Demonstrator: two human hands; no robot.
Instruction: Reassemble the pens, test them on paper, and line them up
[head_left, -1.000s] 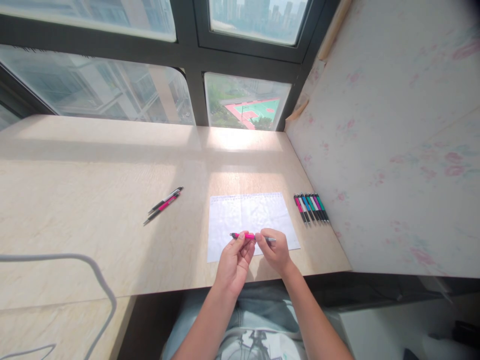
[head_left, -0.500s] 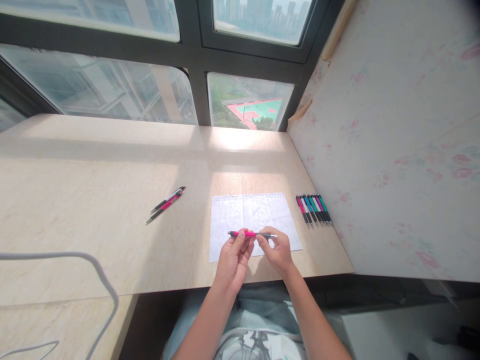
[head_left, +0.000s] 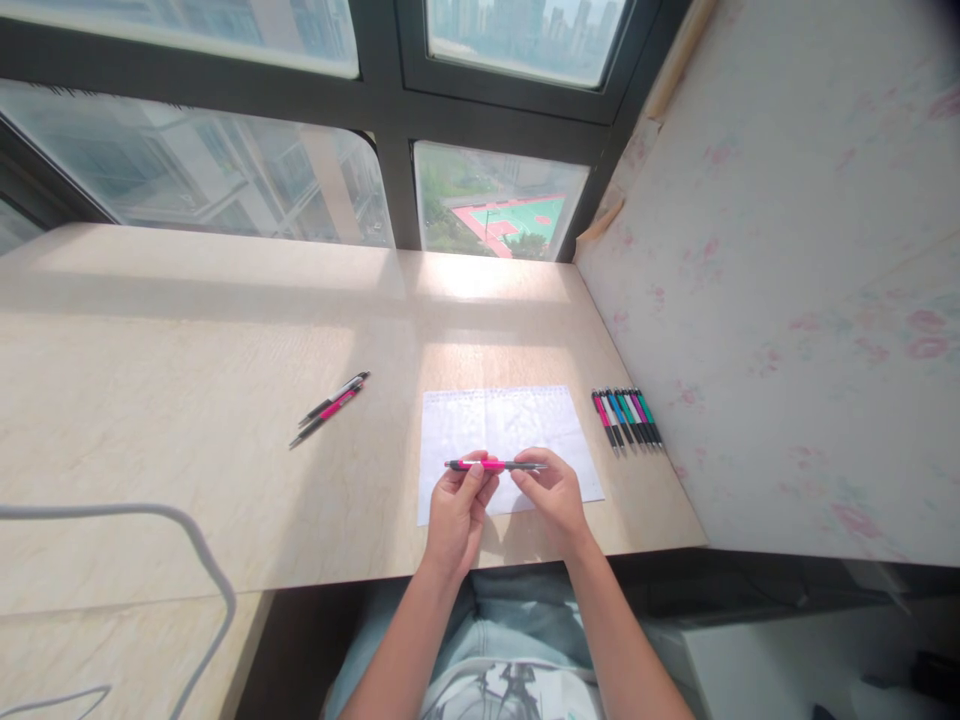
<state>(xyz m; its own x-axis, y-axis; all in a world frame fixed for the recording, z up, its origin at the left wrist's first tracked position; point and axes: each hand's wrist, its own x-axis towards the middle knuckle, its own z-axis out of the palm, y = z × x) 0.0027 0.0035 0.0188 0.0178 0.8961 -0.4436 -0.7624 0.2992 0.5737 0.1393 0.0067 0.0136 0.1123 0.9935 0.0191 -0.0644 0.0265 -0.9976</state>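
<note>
Both hands hold one pink and black pen [head_left: 495, 465] level above a white sheet of paper [head_left: 504, 425] on the beige desk [head_left: 187, 400]. My left hand [head_left: 459, 510] pinches the pink end. My right hand [head_left: 553, 495] pinches the dark end. The pen lies crosswise, left to right, just above the fingertips.
Two pens [head_left: 330, 405], one pink and one white, lie left of the paper. A row of several coloured pens [head_left: 626, 418] lies right of it, near a floral wall [head_left: 787, 300]. A window [head_left: 300, 150] runs behind the desk. A grey cable [head_left: 150, 560] loops at the lower left.
Both hands and the pen have shifted slightly up and left over the paper. More of the dark end shows between the hands.
</note>
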